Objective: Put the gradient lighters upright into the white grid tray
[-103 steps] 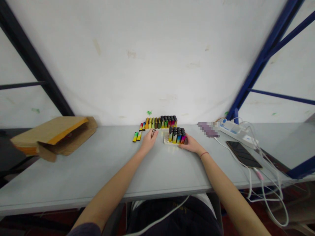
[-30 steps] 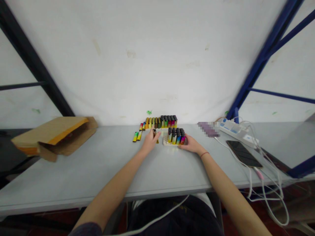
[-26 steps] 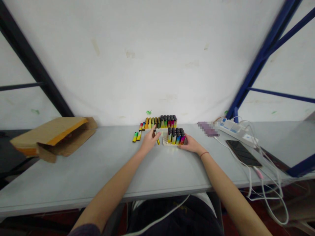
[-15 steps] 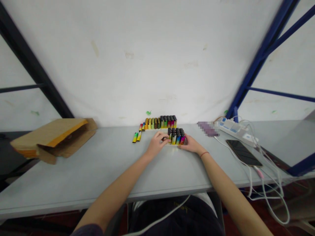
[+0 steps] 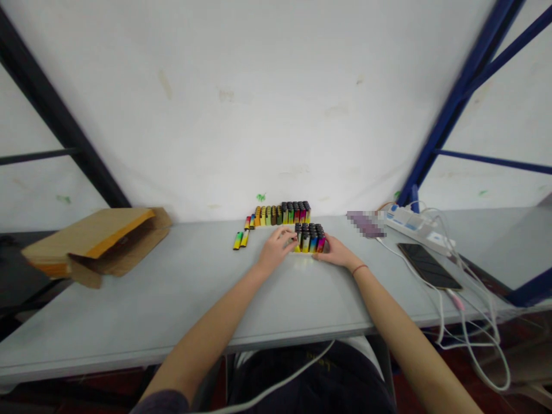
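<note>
A small pale tray [image 5: 307, 250] packed with several upright colourful lighters [image 5: 310, 237] stands on the grey table [image 5: 172, 287]. My left hand [image 5: 278, 248] is at the tray's left edge, fingers curled and pinched on a lighter, mostly hidden, pressed against the outer row. My right hand [image 5: 335, 250] grips the tray's right side. Behind the tray a row of lighters [image 5: 282, 214] stands against the wall. Two loose lighters [image 5: 240, 239] lie to the left, and two more [image 5: 249, 222] lie by the row's left end.
An open cardboard box [image 5: 90, 238] lies at the far left. On the right are a blurred purple item [image 5: 365, 224], a power strip [image 5: 407, 221], a phone [image 5: 429, 265] and white cables [image 5: 470, 328]. A blue rack post [image 5: 452, 109] rises at the right.
My left hand picked a lighter up by the back row and carried it right to the tray's left edge. My right hand stayed on the tray.
</note>
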A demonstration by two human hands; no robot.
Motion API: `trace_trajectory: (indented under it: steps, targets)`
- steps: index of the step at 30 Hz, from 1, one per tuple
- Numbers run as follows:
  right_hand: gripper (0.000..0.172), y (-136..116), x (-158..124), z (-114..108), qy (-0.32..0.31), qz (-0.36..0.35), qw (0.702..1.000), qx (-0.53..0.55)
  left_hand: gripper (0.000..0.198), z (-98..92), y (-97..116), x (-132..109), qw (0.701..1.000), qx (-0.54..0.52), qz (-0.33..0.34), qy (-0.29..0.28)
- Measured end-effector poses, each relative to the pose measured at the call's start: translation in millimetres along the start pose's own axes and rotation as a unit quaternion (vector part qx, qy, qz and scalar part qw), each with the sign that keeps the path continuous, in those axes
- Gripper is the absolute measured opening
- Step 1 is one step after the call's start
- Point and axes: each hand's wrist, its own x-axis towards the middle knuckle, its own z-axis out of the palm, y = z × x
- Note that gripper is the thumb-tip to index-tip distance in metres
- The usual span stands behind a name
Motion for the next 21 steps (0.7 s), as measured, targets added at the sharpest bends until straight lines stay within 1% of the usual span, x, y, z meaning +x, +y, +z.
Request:
trace_trajectory:
  steps: [2, 6, 10, 12, 14, 16, 17, 18, 21]
  targets:
    - [0.067, 0.1, 0.2, 0.0, -0.007, -0.001, 1.0, 0.004, 0.023, -3.3, -0.1, 0.9, 1.0, 0.023, 0.016, -0.001]
    - [0.069, 0.7, 0.3, -0.1, -0.006, -0.009, 1.0, 0.001, 0.034, -6.6, 0.8, 0.1, 0.997, 0.055, 0.035, -0.046]
    - [0.066, -0.4, -0.8, -0.5, -0.003, -0.005, 1.0, -0.002, 0.04, -8.6, 3.6, 0.7, 0.994, 0.07, 0.031, -0.076]
    - [0.066, -1.1, -1.4, -0.8, -0.004, -0.005, 1.0, 0.001, 0.043, -14.1, 0.7, 3.0, 0.993, 0.086, 0.018, -0.074]
    - [0.066, -1.4, -1.6, -1.2, -0.003, -0.004, 1.0, -0.001, 0.044, -25.4, -8.7, 5.6, 0.991, 0.12, -0.028, -0.046]
    - [0.067, -1.0, -1.3, -1.5, -0.005, -0.001, 1.0, -0.006, 0.04, -42.4, -24.8, 6.4, 0.978, 0.176, -0.112, -0.004]
    - [0.067, -0.7, -1.1, -1.6, -0.007, 0.0, 1.0, -0.008, 0.038, -52.2, -34.5, 5.7, 0.963, 0.215, -0.162, 0.005]
    - [0.066, -0.5, -0.8, -1.7, -0.009, 0.002, 1.0, -0.009, 0.038, -62.2, -44.6, 4.0, 0.943, 0.257, -0.211, 0.002]
    - [0.065, -0.2, -0.3, -1.9, -0.014, 0.009, 1.0, -0.012, 0.041, -87.8, -71.2, -3.9, 0.882, 0.337, -0.328, -0.034]
